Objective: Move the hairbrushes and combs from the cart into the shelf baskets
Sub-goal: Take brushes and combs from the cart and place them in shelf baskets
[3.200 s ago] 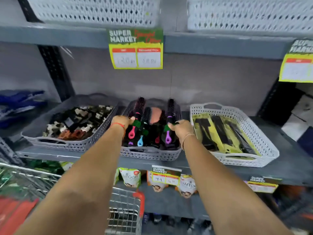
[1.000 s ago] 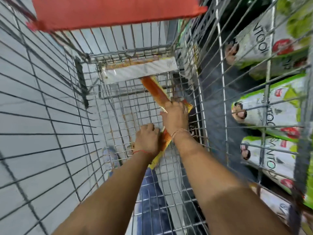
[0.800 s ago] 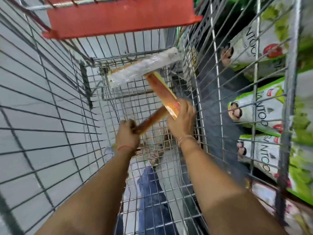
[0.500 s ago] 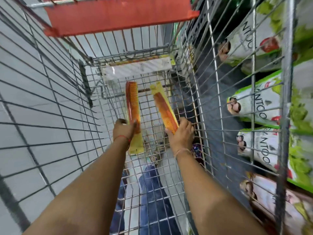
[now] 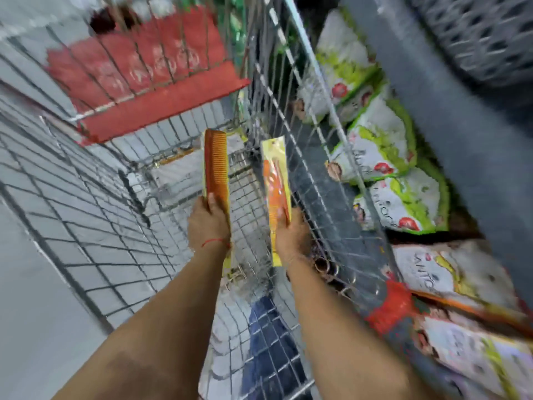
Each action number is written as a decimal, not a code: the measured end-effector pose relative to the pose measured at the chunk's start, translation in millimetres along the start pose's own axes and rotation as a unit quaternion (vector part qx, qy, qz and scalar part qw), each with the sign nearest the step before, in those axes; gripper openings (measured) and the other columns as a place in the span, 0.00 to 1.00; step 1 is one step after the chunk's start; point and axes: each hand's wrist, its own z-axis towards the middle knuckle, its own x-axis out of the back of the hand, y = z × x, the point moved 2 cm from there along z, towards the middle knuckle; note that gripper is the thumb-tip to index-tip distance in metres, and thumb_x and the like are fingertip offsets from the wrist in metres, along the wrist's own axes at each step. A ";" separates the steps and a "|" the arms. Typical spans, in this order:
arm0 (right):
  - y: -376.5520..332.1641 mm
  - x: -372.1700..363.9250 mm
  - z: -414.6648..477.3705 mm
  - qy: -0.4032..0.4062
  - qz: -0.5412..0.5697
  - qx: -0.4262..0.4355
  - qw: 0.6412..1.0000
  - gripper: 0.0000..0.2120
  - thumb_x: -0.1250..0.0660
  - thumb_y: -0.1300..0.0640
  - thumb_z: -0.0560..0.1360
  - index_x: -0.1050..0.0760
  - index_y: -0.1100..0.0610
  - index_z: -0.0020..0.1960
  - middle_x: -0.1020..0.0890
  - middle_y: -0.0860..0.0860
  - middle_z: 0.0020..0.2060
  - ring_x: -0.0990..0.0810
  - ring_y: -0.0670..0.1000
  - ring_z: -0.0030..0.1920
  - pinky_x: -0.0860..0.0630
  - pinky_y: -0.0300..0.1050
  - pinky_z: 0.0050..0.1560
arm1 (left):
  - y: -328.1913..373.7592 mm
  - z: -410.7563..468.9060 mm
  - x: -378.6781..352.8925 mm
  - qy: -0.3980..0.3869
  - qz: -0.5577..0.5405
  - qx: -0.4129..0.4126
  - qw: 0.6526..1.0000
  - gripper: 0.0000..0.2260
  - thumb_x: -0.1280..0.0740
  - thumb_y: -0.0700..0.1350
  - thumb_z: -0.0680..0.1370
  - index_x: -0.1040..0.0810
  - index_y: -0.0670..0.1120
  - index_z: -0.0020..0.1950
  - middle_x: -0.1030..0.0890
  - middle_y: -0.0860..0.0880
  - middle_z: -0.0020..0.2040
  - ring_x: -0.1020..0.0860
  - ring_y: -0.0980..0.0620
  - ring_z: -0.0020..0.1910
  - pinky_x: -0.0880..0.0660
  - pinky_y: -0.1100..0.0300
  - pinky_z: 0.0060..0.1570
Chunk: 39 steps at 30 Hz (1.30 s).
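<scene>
Two combs are held up inside the wire cart (image 5: 109, 215), one per hand. At nine o'clock of the pair, the left hand (image 5: 208, 225) has its fingers clenched around the lower end of an orange comb (image 5: 215, 166), upright. At three o'clock, the right hand (image 5: 291, 236) grips a yellow-packaged comb (image 5: 275, 186) near the cart's right wall. Green-and-white packets (image 5: 383, 151) lie beyond at two o'clock.

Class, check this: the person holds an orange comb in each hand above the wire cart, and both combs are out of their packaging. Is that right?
Not quite. The head view shows the right hand holding its comb inside a yellow packet. The left hand holds an orange comb above the wire cart.
</scene>
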 end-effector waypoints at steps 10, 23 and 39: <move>-82.5 126.6 -135.1 0.401 0.313 0.055 0.859 0.15 0.40 0.51 0.76 0.29 0.61 0.56 0.18 0.63 0.40 0.22 0.54 0.39 0.26 0.52 0.41 | 143.2 -106.7 99.3 -0.080 -0.167 -0.287 0.940 0.20 0.45 0.51 0.80 0.27 0.36 0.60 0.21 0.34 0.58 0.25 0.36 0.58 0.37 0.52 0.51; 70.9 375.4 -306.7 0.720 0.334 0.008 0.609 0.05 0.37 0.53 0.75 0.29 0.55 0.45 0.26 0.47 0.35 0.28 0.52 0.39 0.37 0.39 0.37 | 250.4 -408.1 98.2 -0.372 -0.123 -0.521 0.758 0.18 0.43 0.46 0.77 0.34 0.45 0.66 0.20 0.36 0.58 0.23 0.36 0.56 0.28 0.50 0.55; 272.3 501.9 -355.7 0.475 0.181 -0.210 0.835 0.19 0.35 0.52 0.72 0.29 0.61 0.59 0.21 0.63 0.56 0.23 0.62 0.57 0.26 0.50 0.55 | 223.7 -588.4 -52.6 -0.471 0.045 -0.578 0.665 0.11 0.44 0.32 0.78 0.33 0.49 0.46 0.26 0.35 0.66 0.28 0.36 0.65 0.27 0.54 0.55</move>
